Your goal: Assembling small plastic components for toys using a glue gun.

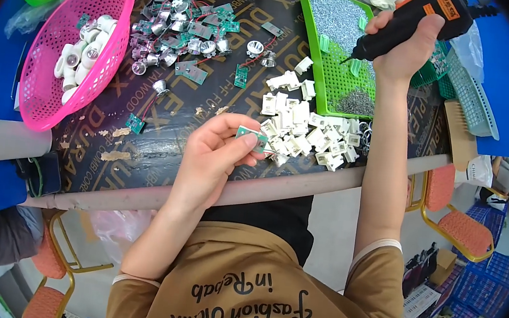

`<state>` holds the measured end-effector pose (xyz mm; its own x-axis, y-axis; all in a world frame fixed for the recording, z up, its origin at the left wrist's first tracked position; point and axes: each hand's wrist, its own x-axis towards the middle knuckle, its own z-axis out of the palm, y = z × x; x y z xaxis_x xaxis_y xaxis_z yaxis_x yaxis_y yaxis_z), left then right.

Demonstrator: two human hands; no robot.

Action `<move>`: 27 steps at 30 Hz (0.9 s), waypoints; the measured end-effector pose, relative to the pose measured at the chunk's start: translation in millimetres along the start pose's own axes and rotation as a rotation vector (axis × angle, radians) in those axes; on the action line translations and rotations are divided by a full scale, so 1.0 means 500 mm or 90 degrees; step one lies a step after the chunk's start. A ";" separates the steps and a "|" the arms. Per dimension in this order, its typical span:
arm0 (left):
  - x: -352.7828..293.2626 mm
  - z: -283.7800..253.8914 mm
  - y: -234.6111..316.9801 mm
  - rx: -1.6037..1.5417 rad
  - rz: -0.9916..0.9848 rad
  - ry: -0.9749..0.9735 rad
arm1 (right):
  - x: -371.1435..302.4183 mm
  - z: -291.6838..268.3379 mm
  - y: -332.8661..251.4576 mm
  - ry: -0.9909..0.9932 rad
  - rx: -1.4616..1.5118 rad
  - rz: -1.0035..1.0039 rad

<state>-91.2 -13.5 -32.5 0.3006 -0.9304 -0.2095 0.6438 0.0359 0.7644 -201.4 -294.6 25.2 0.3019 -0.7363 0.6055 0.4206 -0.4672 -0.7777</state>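
Note:
Between thumb and fingers, my left hand pinches a small green circuit board with thin red wires, just beside a heap of white plastic pieces. My right hand is wrapped around a black electric screwdriver with orange labels. Its thin tip points down over a green perforated tray. Silver screws fill the far part of that tray, and darker small screws lie in its near corner. Small green plastic bits also sit in the tray.
At left, a pink basket holds white rounded housings. Circuit boards wired to silver reflectors are piled mid-table. A grey lidded container stands at the left edge; a teal basket is at right. Red chairs stand beyond the table.

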 end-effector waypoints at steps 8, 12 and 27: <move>-0.001 -0.001 -0.004 -0.041 -0.011 -0.012 | 0.000 -0.004 0.006 -0.014 0.010 0.005; -0.002 0.004 -0.004 -0.054 0.004 0.010 | -0.005 0.002 0.000 -0.007 -0.014 -0.003; 0.002 0.012 -0.009 -0.052 0.014 0.073 | 0.016 -0.027 -0.090 -0.022 0.037 0.059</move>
<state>-98.0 -16.9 -32.2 0.3906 -0.8816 -0.2650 0.6897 0.0896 0.7185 -229.5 -286.2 62.9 0.3704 -0.7578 0.5371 0.4382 -0.3673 -0.8204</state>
